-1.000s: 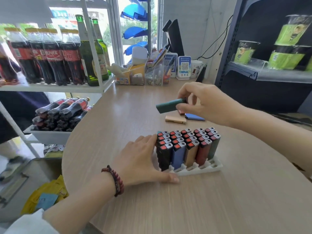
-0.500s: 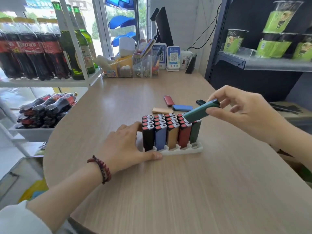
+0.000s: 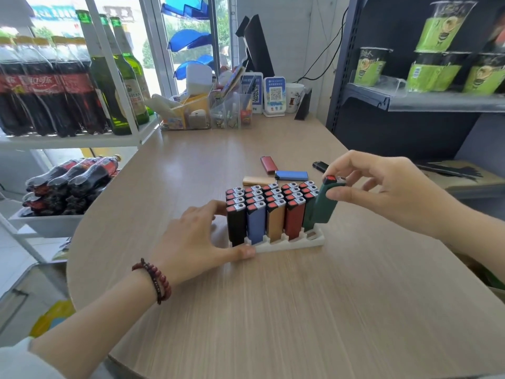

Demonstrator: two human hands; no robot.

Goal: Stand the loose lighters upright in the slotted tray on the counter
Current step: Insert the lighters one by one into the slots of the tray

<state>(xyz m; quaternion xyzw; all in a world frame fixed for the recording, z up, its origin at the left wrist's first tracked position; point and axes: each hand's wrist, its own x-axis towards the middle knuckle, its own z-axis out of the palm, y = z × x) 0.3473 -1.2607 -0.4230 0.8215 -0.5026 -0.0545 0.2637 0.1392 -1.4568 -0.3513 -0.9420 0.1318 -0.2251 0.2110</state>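
Note:
A white slotted tray (image 3: 289, 245) sits mid-counter, filled with several upright lighters in black, blue, tan, red and green. My right hand (image 3: 382, 192) pinches a dark green lighter (image 3: 325, 206) by its top, holding it nearly upright over the tray's front right slot, its base just above the tray. My left hand (image 3: 196, 236) rests flat on the counter against the tray's left end, thumb along the front edge. Behind the tray lie loose lighters: red (image 3: 268, 164), blue (image 3: 291, 175), tan (image 3: 257, 180) and black (image 3: 320, 166).
A white rack with cola bottles (image 3: 41, 86) and green beer bottles (image 3: 120, 77) stands at the left. Clear organisers (image 3: 207, 110), QR-code stands (image 3: 274, 97) and a monitor sit at the counter's far end. A dark shelf with green cups (image 3: 426, 69) is on the right.
My right hand has turned the green lighter from a slant to nearly upright and lowered it to the tray's front right corner. My left hand has stayed against the tray.

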